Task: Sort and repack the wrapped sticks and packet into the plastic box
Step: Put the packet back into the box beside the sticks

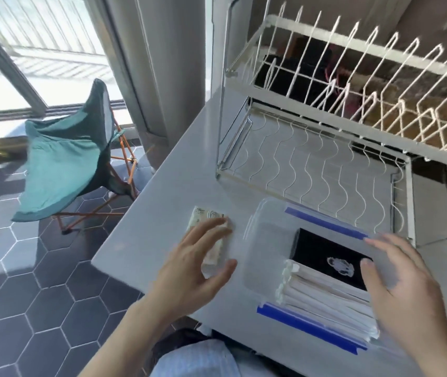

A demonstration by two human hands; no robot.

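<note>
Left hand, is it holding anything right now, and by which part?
Nothing is gripped. The left hand has relaxed, spread fingers over the small packet beside the plastic box; whether they touch it cannot be told.

The clear plastic box [260, 240] with blue clips on its long sides sits open on the counter. Inside, white wrapped sticks [325, 297] lie stacked along the near side, beside a black packet [322, 254] with a white print. More wrapped sticks [211, 235], beige and clear, lie just left of the box.
</note>
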